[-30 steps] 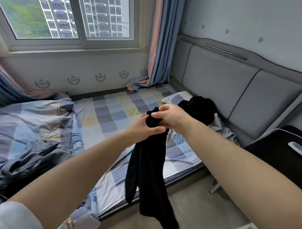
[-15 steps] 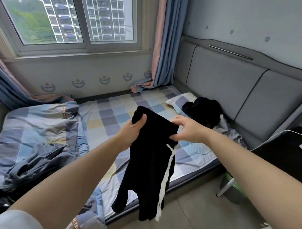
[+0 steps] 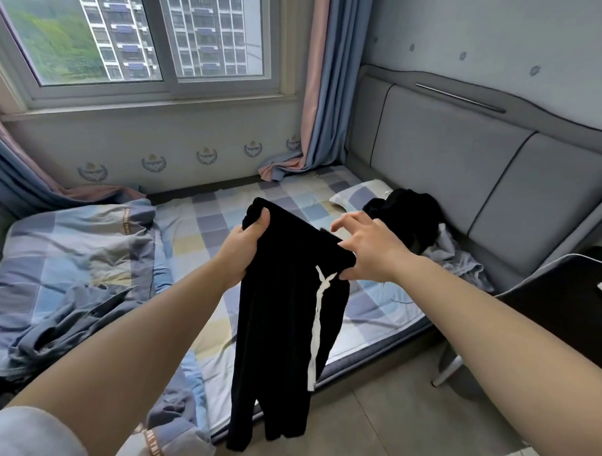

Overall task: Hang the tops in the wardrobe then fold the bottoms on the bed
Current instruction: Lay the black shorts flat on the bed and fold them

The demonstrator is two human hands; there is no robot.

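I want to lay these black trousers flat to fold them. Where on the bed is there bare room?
The checked sheet lies bare in the middle, bordered by the rumpled duvet on the left, the window wall behind, and the pillow on the right. The headboard end is crowded: a black clothes pile and grey garment. Both hands hold the trousers.

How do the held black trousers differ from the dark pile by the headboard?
The black trousers hang in the air, spread at the waist between the left hand and right hand; the dark pile lies crumpled on the bed. The trousers show a white drawstring; the pile shows none. Both are black.
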